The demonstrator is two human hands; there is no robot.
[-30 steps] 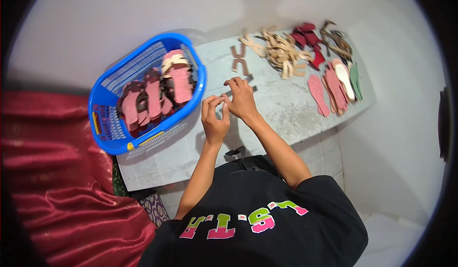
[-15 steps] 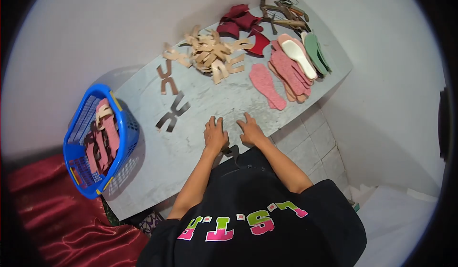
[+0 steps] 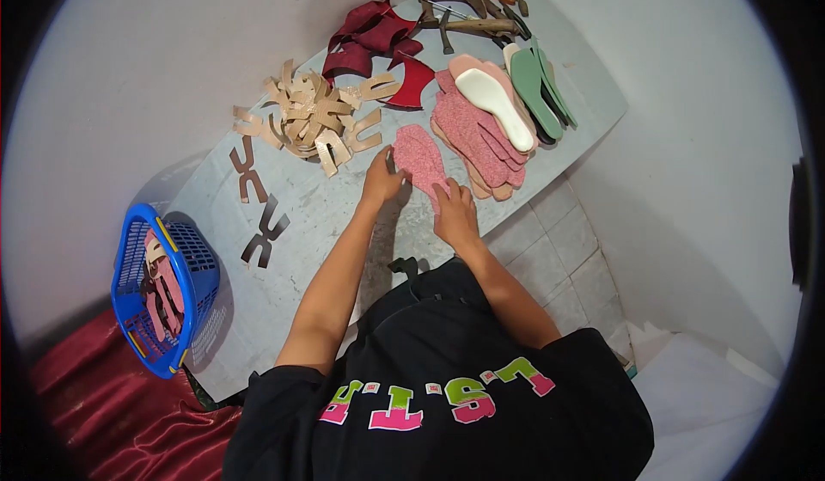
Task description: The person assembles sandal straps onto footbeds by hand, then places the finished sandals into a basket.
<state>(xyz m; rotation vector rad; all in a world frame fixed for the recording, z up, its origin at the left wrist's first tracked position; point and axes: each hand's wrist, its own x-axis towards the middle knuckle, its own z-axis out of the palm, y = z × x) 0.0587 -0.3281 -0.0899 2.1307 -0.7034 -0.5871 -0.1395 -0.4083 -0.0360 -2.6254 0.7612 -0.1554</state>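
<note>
A pink speckled shoe insole [image 3: 418, 159] is between my two hands, its wide end pointing away from me. My left hand [image 3: 384, 177] grips its left edge near the wide end, thumb and fingers closed on it. At the narrow end, my right hand [image 3: 456, 214] has its fingers bent round the insole. Just right of it lies a stack of pink insoles [image 3: 477, 141], with a white insole [image 3: 494, 107] on top. Left of my hands are a dark H-shaped strap piece [image 3: 265, 232] and a brown strap piece [image 3: 247, 170].
Beige strap pieces [image 3: 314, 116] are heaped on the grey table [image 3: 301, 300]. Dark red pieces [image 3: 369, 38], hand tools [image 3: 473, 8] and green soles [image 3: 534, 94] lie along the far side. A blue basket [image 3: 202, 249] holding pink pieces stands at the left.
My hands have gone from resting bare on the table to holding the pink insole, which has come away from beside the stack. The view has shifted to the right.
</note>
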